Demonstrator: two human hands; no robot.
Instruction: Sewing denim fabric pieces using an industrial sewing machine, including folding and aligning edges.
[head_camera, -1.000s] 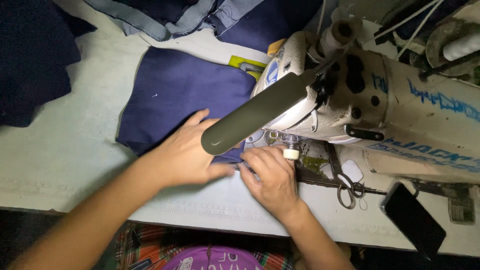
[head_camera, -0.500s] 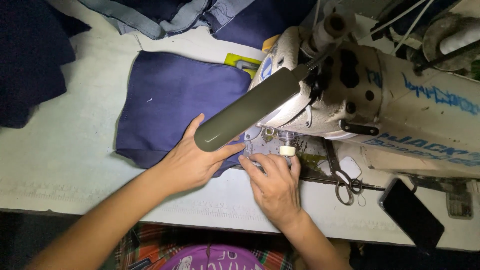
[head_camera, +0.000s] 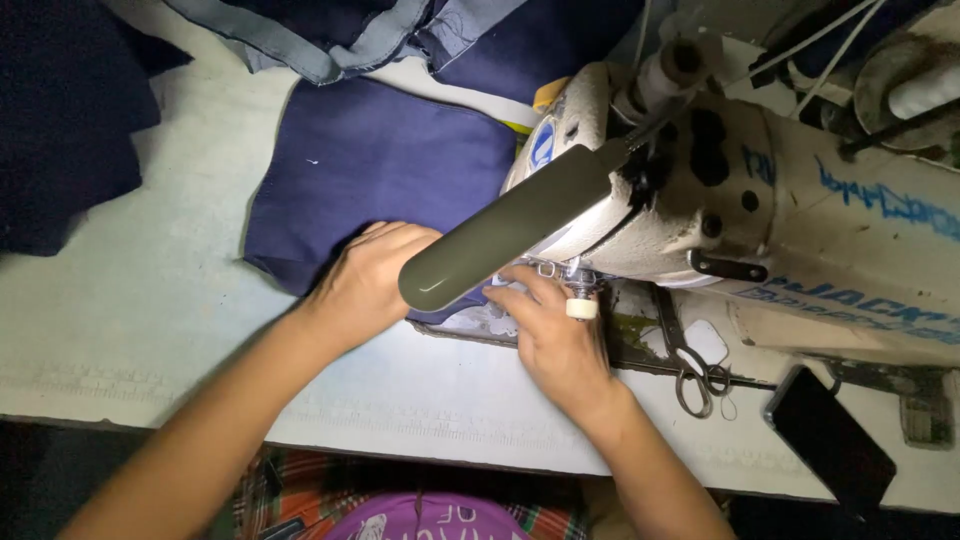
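A folded navy blue cloth (head_camera: 370, 160) lies on the pale sewing table (head_camera: 130, 320), its near edge running under the head of a white industrial sewing machine (head_camera: 800, 220). My left hand (head_camera: 365, 280) presses flat on the near edge of the cloth, fingers spread. Beside it, my right hand (head_camera: 555, 335) rests with its fingers on the cloth at the presser foot (head_camera: 580, 300). A grey-green lamp tube (head_camera: 500, 230) crosses above both hands and hides part of the needle area.
More dark blue garments (head_camera: 60, 120) are piled at the far left and along the back (head_camera: 400, 30). Small scissors (head_camera: 690, 360) lie on the machine bed to the right. A black phone (head_camera: 830, 440) sits near the table's front edge at right.
My hands have stayed on the cloth near the needle, and the left hand has slid slightly back along its near edge. The view shifted a little.
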